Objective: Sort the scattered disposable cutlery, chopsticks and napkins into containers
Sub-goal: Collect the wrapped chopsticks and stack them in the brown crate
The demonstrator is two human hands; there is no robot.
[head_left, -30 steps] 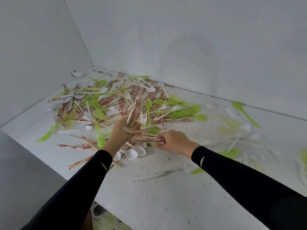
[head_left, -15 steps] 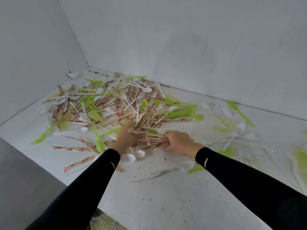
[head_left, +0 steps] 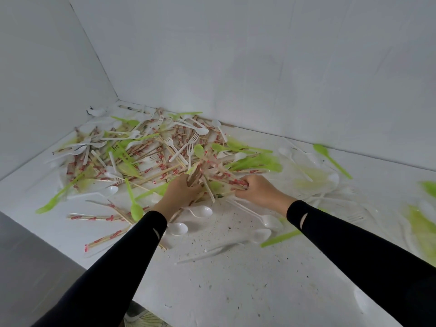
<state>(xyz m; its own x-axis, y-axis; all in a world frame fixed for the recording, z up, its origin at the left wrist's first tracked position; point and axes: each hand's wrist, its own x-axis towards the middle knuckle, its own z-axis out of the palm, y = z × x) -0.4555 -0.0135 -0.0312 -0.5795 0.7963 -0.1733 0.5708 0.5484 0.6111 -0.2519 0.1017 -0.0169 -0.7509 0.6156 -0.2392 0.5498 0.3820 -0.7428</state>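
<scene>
A big heap of wrapped chopsticks (head_left: 151, 159), white forks (head_left: 190, 152), white spoons (head_left: 203, 212) and green spoons (head_left: 135, 208) lies on the white surface (head_left: 236, 279) toward the back left corner. At the heap's near edge, my left hand (head_left: 180, 193) grips a bundle of wrapped chopsticks (head_left: 212, 172) that fans upward. My right hand (head_left: 257, 188) grips the ends of more chopsticks from that bundle, close beside the left hand. Both arms wear black sleeves.
White walls (head_left: 259, 67) close in the back and left. More white and green cutlery (head_left: 330, 159) is strewn to the right, partly blurred. Crumbs speckle the near part of the surface. A grey ledge (head_left: 28, 267) lies at the lower left. No container is in view.
My hands have come closer together at the heap's near edge. The chopsticks in my left hand tipped from upright toward the right, and my right hand closed on their ends.
</scene>
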